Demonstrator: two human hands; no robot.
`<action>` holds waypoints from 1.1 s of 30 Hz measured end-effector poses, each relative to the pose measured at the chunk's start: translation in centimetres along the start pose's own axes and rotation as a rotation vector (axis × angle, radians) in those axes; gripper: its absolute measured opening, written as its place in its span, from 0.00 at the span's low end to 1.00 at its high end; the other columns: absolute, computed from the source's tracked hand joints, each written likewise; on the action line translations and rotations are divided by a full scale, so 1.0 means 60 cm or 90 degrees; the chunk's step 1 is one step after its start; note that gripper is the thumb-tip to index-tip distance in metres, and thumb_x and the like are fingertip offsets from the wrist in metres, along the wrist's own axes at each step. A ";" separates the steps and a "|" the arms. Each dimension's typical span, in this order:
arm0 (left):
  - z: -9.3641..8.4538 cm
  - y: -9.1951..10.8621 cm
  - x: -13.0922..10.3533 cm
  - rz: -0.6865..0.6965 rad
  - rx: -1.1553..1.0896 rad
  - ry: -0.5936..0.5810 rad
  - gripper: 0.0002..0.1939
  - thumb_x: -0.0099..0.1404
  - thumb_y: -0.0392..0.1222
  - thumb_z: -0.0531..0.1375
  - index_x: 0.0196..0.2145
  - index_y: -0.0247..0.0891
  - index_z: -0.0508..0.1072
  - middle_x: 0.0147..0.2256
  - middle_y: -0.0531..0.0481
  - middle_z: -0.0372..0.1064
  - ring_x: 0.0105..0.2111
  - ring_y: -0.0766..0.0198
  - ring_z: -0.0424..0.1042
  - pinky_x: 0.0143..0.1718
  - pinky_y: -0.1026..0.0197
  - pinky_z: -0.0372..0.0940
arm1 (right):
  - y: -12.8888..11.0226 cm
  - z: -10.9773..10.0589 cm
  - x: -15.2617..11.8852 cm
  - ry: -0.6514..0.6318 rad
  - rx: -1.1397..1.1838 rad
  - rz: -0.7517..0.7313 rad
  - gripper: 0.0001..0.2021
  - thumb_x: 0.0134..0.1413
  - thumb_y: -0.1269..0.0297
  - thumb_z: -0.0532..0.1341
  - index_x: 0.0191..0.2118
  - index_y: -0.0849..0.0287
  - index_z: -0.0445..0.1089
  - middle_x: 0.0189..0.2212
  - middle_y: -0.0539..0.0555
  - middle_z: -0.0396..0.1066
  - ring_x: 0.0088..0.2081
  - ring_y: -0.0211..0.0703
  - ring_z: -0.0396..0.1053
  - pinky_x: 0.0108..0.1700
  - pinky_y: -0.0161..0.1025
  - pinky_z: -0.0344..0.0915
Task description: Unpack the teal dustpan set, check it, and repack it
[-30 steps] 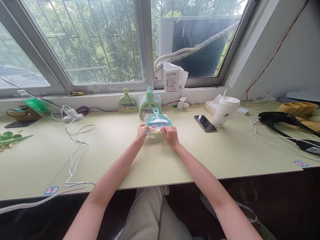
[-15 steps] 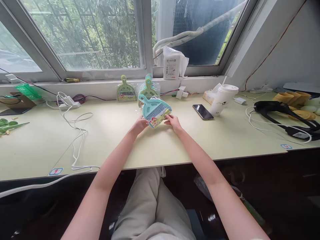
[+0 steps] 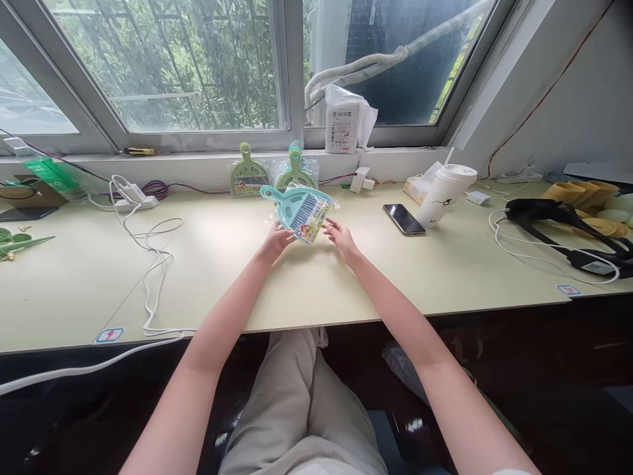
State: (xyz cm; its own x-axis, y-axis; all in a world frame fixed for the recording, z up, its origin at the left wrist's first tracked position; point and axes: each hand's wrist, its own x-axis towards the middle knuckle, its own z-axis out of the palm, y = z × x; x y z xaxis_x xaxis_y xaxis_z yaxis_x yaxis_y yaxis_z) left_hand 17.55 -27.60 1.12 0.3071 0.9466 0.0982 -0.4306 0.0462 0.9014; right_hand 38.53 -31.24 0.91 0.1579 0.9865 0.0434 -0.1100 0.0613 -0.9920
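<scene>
A teal dustpan set [image 3: 299, 211] in clear wrapping, with a printed card, is tilted above the desk, its handle pointing to the upper left. My left hand [image 3: 277, 241] grips its lower left edge. My right hand [image 3: 340, 237] is just right of the card, fingers apart; no grip on the set shows. Behind it, several green and teal dustpan sets [image 3: 295, 168] lean in a stack against the wall below the window. A single green set [image 3: 248, 173] leans to their left.
A phone [image 3: 404, 219], a white cup [image 3: 445, 194] with a straw and a tissue box [image 3: 417, 187] stand right of my hands. White cables [image 3: 157, 264] cross the desk at left. A black headset-like object [image 3: 558, 227] lies far right.
The teal dustpan set has turned anticlockwise, its handle swinging left and down. My right hand's fingers have come away from the card's edge.
</scene>
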 end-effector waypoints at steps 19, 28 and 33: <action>0.009 -0.001 -0.007 -0.015 0.017 -0.039 0.35 0.45 0.29 0.65 0.53 0.41 0.65 0.39 0.51 0.73 0.40 0.60 0.75 0.51 0.49 0.67 | -0.047 -0.030 -0.015 -0.052 -0.188 0.028 0.13 0.52 0.62 0.61 0.41 0.61 0.77 0.37 0.56 0.79 0.34 0.39 0.67 0.38 0.36 0.59; 0.013 0.005 -0.010 -0.016 0.025 -0.048 0.36 0.44 0.29 0.66 0.53 0.42 0.66 0.39 0.52 0.74 0.38 0.61 0.75 0.47 0.51 0.69 | -0.051 -0.051 -0.004 -0.169 -0.114 0.037 0.20 0.38 0.65 0.69 0.43 0.58 0.75 0.44 0.55 0.77 0.39 0.39 0.68 0.36 0.34 0.57; 0.011 0.001 -0.008 -0.043 0.077 -0.116 0.35 0.44 0.30 0.68 0.51 0.41 0.67 0.42 0.48 0.75 0.44 0.54 0.75 0.50 0.46 0.68 | -0.037 -0.036 0.003 -0.006 -0.142 0.036 0.11 0.45 0.63 0.67 0.35 0.61 0.72 0.33 0.54 0.75 0.29 0.35 0.64 0.31 0.34 0.58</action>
State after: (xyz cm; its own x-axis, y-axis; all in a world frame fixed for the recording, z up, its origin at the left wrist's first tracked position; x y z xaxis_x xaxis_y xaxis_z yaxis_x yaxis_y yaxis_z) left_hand 17.94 -28.28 1.37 0.4851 0.8686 0.1005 -0.3026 0.0589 0.9513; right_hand 40.91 -31.54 2.85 0.1485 0.9888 -0.0126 0.1010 -0.0278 -0.9945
